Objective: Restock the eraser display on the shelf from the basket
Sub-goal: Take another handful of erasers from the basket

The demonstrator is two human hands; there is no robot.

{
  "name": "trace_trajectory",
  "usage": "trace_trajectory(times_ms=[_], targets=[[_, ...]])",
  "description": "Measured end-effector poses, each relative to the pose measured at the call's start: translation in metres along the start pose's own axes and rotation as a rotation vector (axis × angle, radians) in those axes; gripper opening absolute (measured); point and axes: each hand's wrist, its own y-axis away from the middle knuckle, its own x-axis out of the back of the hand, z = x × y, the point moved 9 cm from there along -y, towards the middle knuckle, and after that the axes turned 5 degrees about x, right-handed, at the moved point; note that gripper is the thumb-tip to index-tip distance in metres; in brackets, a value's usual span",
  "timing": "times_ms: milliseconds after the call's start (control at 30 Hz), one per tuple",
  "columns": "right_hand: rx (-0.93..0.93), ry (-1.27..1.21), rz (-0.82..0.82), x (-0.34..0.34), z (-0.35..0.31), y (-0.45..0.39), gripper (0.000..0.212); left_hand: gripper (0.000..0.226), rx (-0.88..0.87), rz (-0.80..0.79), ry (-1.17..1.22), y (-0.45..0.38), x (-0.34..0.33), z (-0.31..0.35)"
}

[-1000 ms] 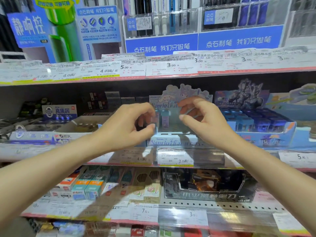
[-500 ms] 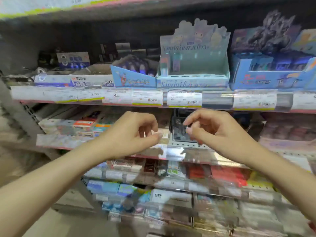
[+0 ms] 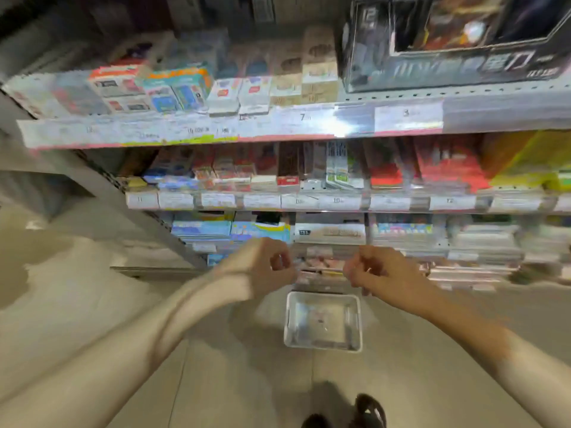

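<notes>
A clear plastic basket (image 3: 290, 316) sits on the floor in front of the shelves, with a few small items blurred on its bottom. My left hand (image 3: 262, 267) hangs above and to the left of it, fingers loosely curled, nothing visible in them. My right hand (image 3: 380, 271) hangs above and to the right of the basket, fingers also curled and seemingly empty. The eraser display is out of the frame above. The whole picture is motion-blurred.
Shelf tiers of boxed stationery fill the upper half, with a price-label rail (image 3: 216, 128) in front. A dark display box (image 3: 448, 41) stands top right. Lower shelves (image 3: 309, 199) hold packs. Pale floor (image 3: 77, 304) lies left; dark shoes (image 3: 367, 412) show at the bottom.
The view has swung down from the eraser display to the floor and basket. Both hands have come away from the display and dropped to above the basket.
</notes>
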Motion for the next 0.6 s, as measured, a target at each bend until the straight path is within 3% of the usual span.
trace_trajectory(times_ms=[333,400,600], targets=[[-0.291,0.236,-0.144,-0.112,0.264,-0.042,0.027,0.029,0.304,-0.168,0.104,-0.082,-0.223,-0.179],[-0.321,0.247,-0.163,-0.139,0.316,-0.055,0.015,0.030,0.348,-0.163,0.084,-0.102,-0.266,-0.217],[-0.384,0.280,-0.167,-0.209,0.467,-0.094,0.023,0.033,0.566,-0.111,0.210,-0.152,-0.383,-0.341]])
